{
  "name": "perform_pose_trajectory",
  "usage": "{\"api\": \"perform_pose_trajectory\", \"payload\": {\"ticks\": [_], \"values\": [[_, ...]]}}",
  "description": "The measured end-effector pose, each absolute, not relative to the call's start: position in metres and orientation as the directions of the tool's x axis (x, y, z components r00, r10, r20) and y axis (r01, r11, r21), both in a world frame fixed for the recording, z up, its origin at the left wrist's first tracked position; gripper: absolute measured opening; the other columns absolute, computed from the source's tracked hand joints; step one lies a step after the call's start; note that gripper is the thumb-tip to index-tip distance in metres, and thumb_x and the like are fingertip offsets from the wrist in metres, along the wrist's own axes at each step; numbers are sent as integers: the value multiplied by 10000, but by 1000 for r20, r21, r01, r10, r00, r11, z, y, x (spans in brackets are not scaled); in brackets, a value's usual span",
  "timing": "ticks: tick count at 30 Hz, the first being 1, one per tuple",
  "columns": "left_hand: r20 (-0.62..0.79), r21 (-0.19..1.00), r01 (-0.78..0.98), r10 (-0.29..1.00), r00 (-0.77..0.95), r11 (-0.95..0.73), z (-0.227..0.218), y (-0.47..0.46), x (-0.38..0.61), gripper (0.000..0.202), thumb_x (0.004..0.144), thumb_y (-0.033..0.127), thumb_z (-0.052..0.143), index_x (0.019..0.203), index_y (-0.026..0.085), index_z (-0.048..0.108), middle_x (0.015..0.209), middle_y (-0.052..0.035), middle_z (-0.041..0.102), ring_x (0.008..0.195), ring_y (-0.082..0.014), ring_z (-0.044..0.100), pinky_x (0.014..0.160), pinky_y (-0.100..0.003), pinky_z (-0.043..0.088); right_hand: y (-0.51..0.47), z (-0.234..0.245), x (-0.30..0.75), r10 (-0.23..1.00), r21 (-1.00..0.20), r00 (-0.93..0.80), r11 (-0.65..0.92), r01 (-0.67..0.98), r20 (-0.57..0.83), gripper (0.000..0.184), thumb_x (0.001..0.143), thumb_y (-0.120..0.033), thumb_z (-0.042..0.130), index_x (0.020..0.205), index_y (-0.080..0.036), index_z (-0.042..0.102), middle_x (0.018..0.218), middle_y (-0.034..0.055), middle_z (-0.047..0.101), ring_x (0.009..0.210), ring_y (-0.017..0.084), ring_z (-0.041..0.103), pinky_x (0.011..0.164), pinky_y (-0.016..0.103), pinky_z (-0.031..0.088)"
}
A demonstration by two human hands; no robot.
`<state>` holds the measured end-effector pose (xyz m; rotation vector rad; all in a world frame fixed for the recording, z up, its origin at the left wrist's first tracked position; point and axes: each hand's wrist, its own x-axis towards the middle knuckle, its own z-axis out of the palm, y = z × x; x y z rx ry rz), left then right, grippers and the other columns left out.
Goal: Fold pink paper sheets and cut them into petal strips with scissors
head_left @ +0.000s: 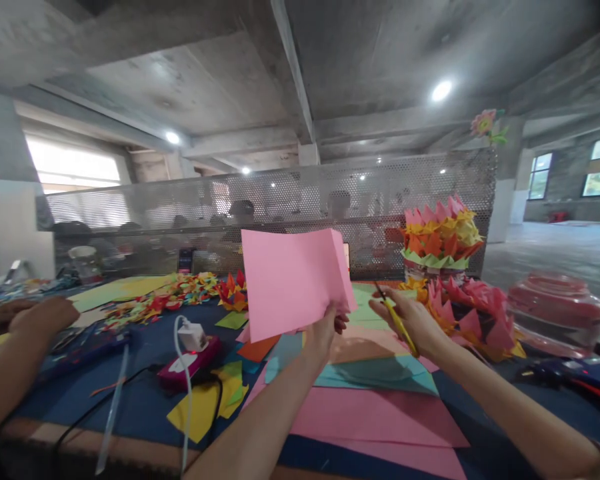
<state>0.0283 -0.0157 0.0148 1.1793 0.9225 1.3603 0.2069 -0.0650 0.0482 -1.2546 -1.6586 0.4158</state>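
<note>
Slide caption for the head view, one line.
Left hand holding pink paper, right hand holding yellow-handled scissors, above layered colored sheets.

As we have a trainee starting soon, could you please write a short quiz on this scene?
1. Multiple choice: what does the right hand hold?
A) a white phone
B) yellow-handled scissors
C) a green paper flower

2. True or false: the left hand grips a rectangular pink paper sheet near its lower right corner, as seen in the picture.

3. Open: what stands on the magenta, box-shaped power strip?

Key: 1. B; 2. true; 3. a white, block-shaped charger.
</note>
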Motion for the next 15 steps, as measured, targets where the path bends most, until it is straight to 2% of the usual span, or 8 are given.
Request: {"api": "perform_pose_trajectory", "payload": {"ticks": [2, 6, 9, 15], "values": [[182, 953, -247, 983, 13, -174, 17, -14, 25, 366, 783, 476, 536, 600, 160, 553, 577, -21, 571, 504, -101, 475, 516, -246, 352, -73, 47, 193, 915, -814, -73, 387, 432, 396, 285, 763, -496, 637, 884, -249, 565, 502, -58, 485, 424, 121, 458, 394, 213, 346], [215, 932, -295, 976, -16, -210, 21, -10, 20, 353, 757, 459, 565, 597, 144, 584, 571, -19, 575, 499, -97, 475, 522, -247, 361, -89, 45, 173, 949, -909, -238, 278, 312, 209, 342, 863, -558, 464, 806, -225, 521, 518, -68, 436, 417, 96, 427, 415, 208, 373], [200, 919, -342, 980, -19, -195, 25, -9, 18, 365, 708, 483, 609, 608, 133, 589, 578, -22, 581, 502, -92, 480, 524, -242, 366, -92, 43, 173, 939, -916, -298, 266, 301, 175, 419, 892, -581, 384, 822, -203, 552, 541, -60, 450, 403, 87, 434, 405, 205, 355], [185, 887, -433, 983, 8, -164, 32, -12, 16, 400, 630, 516, 691, 635, 129, 594, 593, -21, 592, 503, -84, 483, 539, -240, 370, -83, 36, 178, 914, -923, -370, 278, 268, 168, 468, 896, -597, 360, 948, -185, 577, 550, -64, 442, 403, 90, 433, 413, 210, 369]]}}
